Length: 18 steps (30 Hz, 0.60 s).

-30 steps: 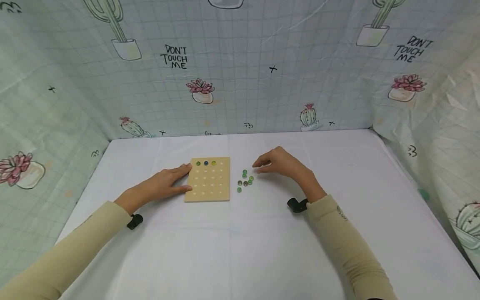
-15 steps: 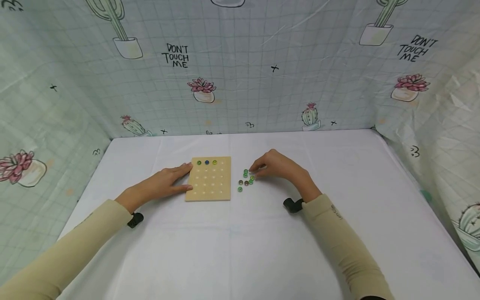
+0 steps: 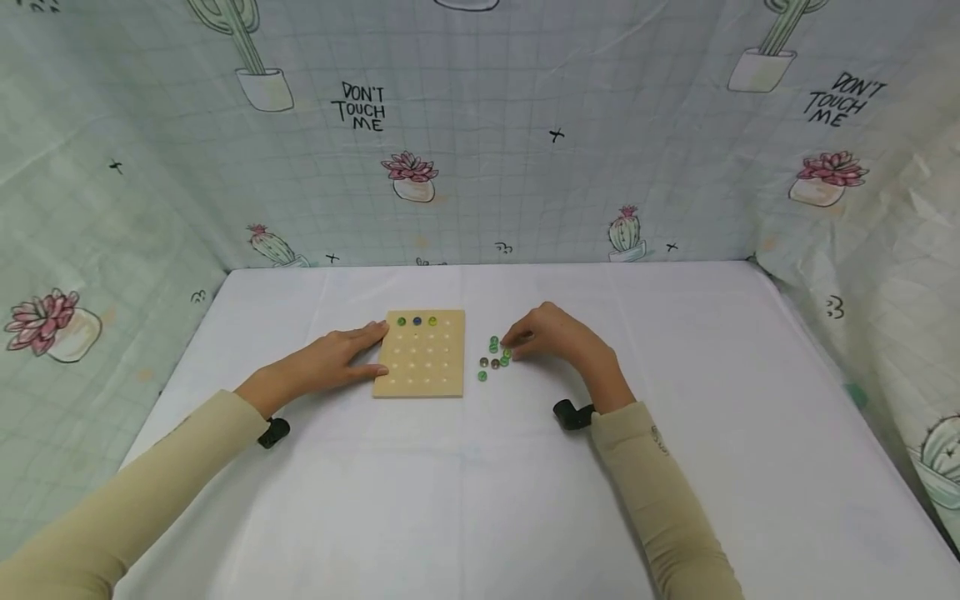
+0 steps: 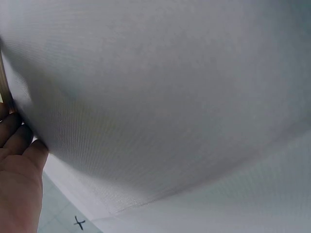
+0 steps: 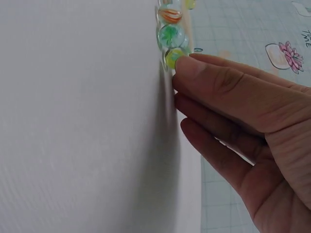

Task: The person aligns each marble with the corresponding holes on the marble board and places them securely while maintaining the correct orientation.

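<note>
A square wooden board (image 3: 420,387) with rows of shallow hollows lies on the white table. Three marbles, green, blue (image 3: 417,321) and yellow, sit in its far row. My left hand (image 3: 322,362) rests at the board's left edge, thumb and fingers spread. Right of the board lie several loose marbles, green (image 3: 482,376) and brown (image 3: 483,362). My right hand (image 3: 558,337) is at their right side. In the right wrist view its thumb and forefinger pinch a yellow-green marble (image 5: 171,58), partly hidden by the thumb. Beside it are a green-swirled marble (image 5: 170,36) and an orange-swirled one (image 5: 170,14).
White cloth covers the table (image 3: 420,500). A patterned curtain (image 3: 480,183) with cactus drawings stands behind it and at both sides. Small black wrist cameras hang under the left sleeve (image 3: 202,442) and the right sleeve (image 3: 652,475).
My right hand has moved left and down to the loose marbles, its fingers coming to the yellow-green one. The left hand stays at the board. The head view has shifted slightly.
</note>
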{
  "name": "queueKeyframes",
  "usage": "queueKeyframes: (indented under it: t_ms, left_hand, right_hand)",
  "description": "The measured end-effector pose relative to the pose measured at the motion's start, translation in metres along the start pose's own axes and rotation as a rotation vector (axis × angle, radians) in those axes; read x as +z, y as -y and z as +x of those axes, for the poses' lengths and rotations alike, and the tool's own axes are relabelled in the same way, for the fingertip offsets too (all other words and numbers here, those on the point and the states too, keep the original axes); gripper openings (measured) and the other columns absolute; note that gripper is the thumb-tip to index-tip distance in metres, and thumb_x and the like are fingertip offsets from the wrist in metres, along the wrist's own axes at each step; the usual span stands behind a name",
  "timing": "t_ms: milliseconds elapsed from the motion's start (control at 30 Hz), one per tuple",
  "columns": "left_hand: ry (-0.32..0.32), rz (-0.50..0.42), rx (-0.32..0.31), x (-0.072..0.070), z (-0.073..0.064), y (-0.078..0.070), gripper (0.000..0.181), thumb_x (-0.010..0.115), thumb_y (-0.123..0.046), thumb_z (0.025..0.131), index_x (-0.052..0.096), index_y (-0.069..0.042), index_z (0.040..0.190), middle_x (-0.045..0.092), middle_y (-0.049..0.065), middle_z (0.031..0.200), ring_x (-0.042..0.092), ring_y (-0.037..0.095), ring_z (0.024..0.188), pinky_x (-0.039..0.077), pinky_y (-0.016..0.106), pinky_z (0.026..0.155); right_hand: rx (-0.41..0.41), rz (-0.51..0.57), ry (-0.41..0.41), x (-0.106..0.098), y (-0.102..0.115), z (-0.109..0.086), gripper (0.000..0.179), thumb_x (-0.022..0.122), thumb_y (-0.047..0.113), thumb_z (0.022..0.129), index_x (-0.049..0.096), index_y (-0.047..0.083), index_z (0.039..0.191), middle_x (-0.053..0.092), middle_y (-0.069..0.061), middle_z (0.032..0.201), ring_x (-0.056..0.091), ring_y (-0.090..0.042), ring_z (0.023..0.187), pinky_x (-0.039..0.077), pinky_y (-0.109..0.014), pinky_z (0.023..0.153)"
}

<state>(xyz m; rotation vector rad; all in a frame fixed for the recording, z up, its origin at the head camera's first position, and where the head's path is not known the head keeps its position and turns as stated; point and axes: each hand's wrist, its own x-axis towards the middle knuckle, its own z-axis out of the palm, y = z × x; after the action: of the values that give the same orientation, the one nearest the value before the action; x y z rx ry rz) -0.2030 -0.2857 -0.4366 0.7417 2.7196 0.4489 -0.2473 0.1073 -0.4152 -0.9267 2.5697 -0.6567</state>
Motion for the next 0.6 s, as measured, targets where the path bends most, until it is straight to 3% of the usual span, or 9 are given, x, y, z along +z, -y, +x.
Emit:
queueKeyframes:
  t_ms: [267, 600]
  left_hand:
    - [0.008, 0.0, -0.005, 0.0, 0.002, -0.001, 0.093, 0.061, -0.059, 0.096, 0.024, -0.006, 0.162, 0.029, 0.021, 0.163, 0.031, 0.037, 0.149, 0.034, 0.055, 0.117]
    - [0.007, 0.011, -0.01, 0.0, 0.002, -0.001, 0.091, 0.063, -0.056, 0.097, 0.024, -0.006, 0.162, 0.029, 0.021, 0.162, 0.032, 0.038, 0.149, 0.035, 0.055, 0.117]
  right_hand:
    - [0.029, -0.004, -0.06, 0.009, 0.005, -0.004, 0.023, 0.083, 0.013, 0.085, 0.082, 0.012, 0.108, 0.078, -0.001, 0.109, 0.071, -0.019, 0.107, 0.056, -0.036, 0.096]
    - [-0.013, -0.057, -0.103, 0.012, 0.006, -0.005, 0.017, 0.083, 0.013, 0.086, 0.083, 0.011, 0.102, 0.079, -0.001, 0.102, 0.072, -0.017, 0.099, 0.057, -0.032, 0.09]
